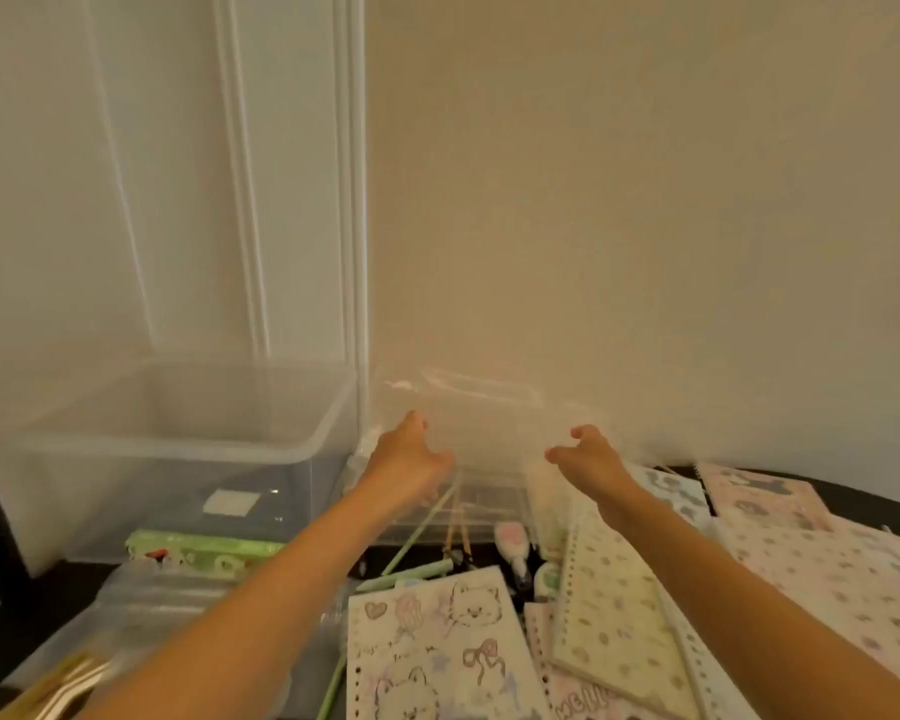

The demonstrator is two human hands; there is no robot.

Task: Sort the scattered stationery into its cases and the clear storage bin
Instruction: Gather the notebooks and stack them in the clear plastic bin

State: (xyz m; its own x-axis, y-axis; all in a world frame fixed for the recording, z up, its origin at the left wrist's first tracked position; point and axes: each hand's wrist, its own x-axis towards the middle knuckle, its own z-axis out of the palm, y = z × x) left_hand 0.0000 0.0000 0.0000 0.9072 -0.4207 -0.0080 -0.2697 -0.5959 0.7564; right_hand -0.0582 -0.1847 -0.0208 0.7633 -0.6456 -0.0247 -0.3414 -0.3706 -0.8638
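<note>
Wall fills the upper view. Clear storage bin (178,439) stands at the bench's far left against it. A clear lid (468,439) leans beside the bin; the left hand (409,459) and right hand (591,454) reach toward it with fingers curled, grip uncertain through blur. Notebooks (609,589), loose-leaf sheets (437,652), a green case (198,550) and pens (422,569) lie scattered nearer.

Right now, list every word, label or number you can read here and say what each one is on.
Pink sheet: "HELL", partly cut off at the frame's bottom edge; uncertain.
Cat notebook: small handwriting under the drawings, too blurred to read.
White label on the clear bin: no text legible.
Green case: printed marks, too blurred to read.
Nothing else is readable.
</note>
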